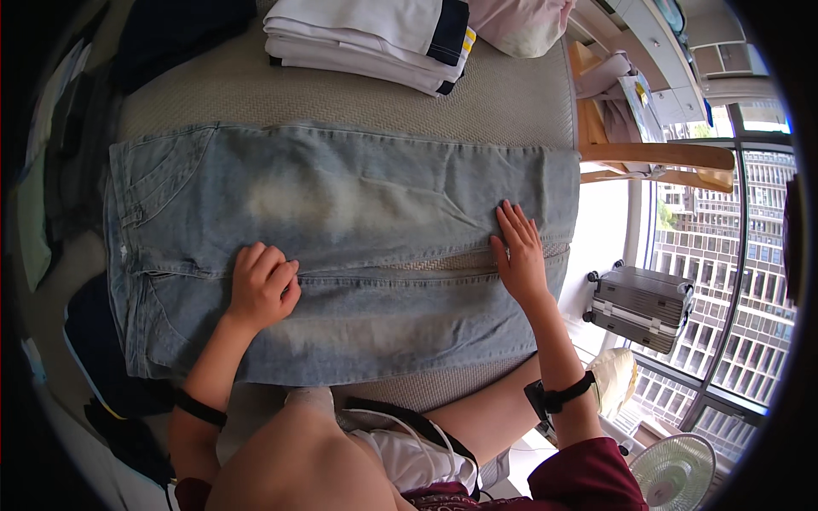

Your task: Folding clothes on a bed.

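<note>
A pair of faded light-blue jeans [358, 196] lies spread flat across the grey woven surface, waistband to the left and leg hems to the right. My left hand [262, 285] rests on them near the crotch seam, fingers curled in. Its fingertips are hidden, so whether it pinches any denim cannot be made out. Toward the hems, my right hand [520, 255] lies flat on the upper leg with fingers stretched out. Between the two legs a narrow strip of the surface shows, just left of my right hand.
Folded white clothes with dark trim [362, 38] are stacked at the far side, beside a pink cloth item [524, 25]. Dark garments [179, 34] lie far left. Off the right edge are a wooden chair [656, 155], a grey suitcase [641, 305] and a fan [673, 473].
</note>
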The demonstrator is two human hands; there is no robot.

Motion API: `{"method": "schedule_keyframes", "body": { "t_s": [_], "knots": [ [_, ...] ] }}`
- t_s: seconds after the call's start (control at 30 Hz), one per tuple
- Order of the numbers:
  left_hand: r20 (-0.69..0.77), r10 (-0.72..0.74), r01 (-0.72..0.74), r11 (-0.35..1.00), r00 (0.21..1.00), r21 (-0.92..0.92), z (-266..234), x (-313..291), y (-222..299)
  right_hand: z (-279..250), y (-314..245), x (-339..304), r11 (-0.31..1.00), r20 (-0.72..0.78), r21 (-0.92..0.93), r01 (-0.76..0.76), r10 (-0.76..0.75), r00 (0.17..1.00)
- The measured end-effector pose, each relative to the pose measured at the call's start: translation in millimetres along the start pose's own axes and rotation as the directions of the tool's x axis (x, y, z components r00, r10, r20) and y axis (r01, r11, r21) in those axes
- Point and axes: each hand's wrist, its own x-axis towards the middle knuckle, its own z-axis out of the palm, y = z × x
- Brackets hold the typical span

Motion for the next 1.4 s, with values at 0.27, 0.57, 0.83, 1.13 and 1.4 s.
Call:
{"method": "schedule_keyframes", "body": {
  "t_s": [0.27, 0.57, 0.83, 1.13, 1.4],
  "knots": [
    [0.009, 0.005, -0.005, 1.000, 1.000, 0.001, -1, -1, 0, 18, 18, -21, 0.998, -0.045, -0.069, -0.012, 0.009, 0.999],
    [0.115, -0.017, 0.015, 1.000, 0.993, 0.022, -5, 18, 4, 40, 28, -29, 0.913, -0.348, 0.070, -0.402, 0.399, 0.848],
    [0.278, 0.019, 0.040, 0.978, 0.961, -0.206, 16, 175, 40, 32, 32, -28, 0.880, -0.358, 0.092, -0.466, 0.466, 0.809],
    [0.667, -0.050, 0.435, 0.794, 0.743, -0.425, 122, 298, 58, 32, 35, -31, 0.861, -0.367, 0.289, -0.418, 0.503, 0.782],
    [0.826, -0.213, 0.654, 0.722, 0.521, -0.226, 162, 343, 72, 30, 42, -30, 0.853, -0.380, 0.298, -0.427, 0.517, 0.767]
  ]
}}
